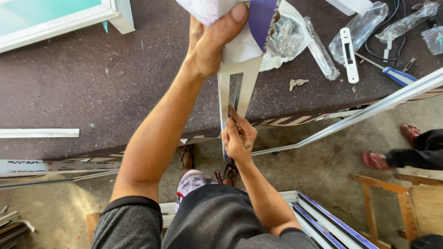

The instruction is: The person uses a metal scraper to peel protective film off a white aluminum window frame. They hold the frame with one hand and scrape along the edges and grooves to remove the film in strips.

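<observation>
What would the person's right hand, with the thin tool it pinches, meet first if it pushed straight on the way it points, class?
The right hand points its thin tool up the picture, into the slot of the white metal frame piece. It would probably meet that piece's inner edge first, then the left hand gripping the top; depth is unclear.

A dark, dusty work surface (92, 87) fills the upper view, in even daylight. A white-framed pane with greenish glass (55, 16) lies at its far left corner. Below is a stained concrete floor (323, 166), with a wooden frame (392, 203), perhaps a stool, at right, and white and blue-edged frame lengths (323, 221) stacked beside it
</observation>
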